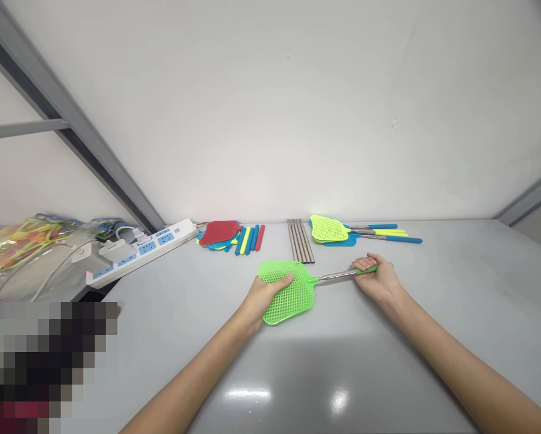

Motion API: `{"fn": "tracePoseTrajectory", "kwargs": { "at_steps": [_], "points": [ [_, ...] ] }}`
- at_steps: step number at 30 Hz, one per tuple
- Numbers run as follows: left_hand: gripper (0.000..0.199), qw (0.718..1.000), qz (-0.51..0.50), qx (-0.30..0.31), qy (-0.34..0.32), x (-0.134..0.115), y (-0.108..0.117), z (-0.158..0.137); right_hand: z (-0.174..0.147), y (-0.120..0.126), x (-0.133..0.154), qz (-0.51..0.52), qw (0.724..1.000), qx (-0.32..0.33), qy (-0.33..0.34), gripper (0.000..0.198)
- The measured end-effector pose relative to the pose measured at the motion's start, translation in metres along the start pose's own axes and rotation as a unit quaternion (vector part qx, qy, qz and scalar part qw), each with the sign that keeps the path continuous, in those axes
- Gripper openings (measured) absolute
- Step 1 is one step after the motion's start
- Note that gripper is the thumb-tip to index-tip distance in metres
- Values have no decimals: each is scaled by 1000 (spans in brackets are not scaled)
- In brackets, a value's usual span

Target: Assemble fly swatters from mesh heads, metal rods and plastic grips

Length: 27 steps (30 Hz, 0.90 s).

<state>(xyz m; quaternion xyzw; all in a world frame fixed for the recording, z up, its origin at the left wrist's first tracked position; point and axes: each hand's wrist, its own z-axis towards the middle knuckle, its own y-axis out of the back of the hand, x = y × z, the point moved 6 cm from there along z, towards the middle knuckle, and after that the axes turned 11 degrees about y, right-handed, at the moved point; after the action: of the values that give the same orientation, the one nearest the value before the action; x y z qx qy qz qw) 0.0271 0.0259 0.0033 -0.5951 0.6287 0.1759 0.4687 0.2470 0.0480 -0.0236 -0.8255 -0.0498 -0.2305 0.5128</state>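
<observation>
A green fly swatter (pixel 300 301) with a perforated head is held level above the near part of the table. My left hand (pixel 261 298) grips the head at its left edge, thumb across the front and the other fingers hidden behind. Around the green handle at the other end, my right hand (pixel 376 277) is closed. A short metal rod joins the head to the handle. Just beyond the swatter lies a row of several metal rods (pixel 301 242). Past my right hand rest fly swatters with yellow and blue heads, the yellow swatter head (pixel 329 229) on top.
Back left on the grey table (pixel 469 289) lie a red swatter head (pixel 222 232) over blue and yellow ones, and several coloured handles (pixel 251 240). A white power strip (pixel 139 253) with plugs and a plastic bag (pixel 30 253) are farther left. A wall borders the back.
</observation>
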Motion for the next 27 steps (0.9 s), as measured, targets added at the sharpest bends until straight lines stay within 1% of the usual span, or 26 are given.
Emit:
{"fn": "tracePoseTrajectory", "kwargs": {
  "at_steps": [3,6,8,12,15,20,22,25,27],
  "points": [
    [40,1000,-16,-2,2,1,0,0,-2,-3,-4,-8,999,25,-18,27],
    [37,1000,-24,-1,4,0,5,2,-5,-6,-11,-27,997,54,-45,20],
    [36,1000,-28,6,5,-2,9,5,-8,-9,-14,-48,994,85,-55,15],
    [36,999,-44,16,9,-7,21,10,-16,-16,-19,-114,976,171,-78,10],
    [35,998,-53,21,13,-11,29,13,-20,-18,-23,-162,961,205,-93,9],
    [34,997,-64,30,16,-14,35,16,-26,-22,-27,-222,935,260,-88,5],
    [33,998,-62,30,13,-14,36,16,-28,-22,-28,-251,924,278,-82,7],
    [32,998,-59,30,7,-15,36,16,-29,-21,-30,-287,909,292,-74,10],
    [32,998,-56,29,-4,-15,36,16,-28,-20,-30,-302,905,292,-70,11]
  ]
}}
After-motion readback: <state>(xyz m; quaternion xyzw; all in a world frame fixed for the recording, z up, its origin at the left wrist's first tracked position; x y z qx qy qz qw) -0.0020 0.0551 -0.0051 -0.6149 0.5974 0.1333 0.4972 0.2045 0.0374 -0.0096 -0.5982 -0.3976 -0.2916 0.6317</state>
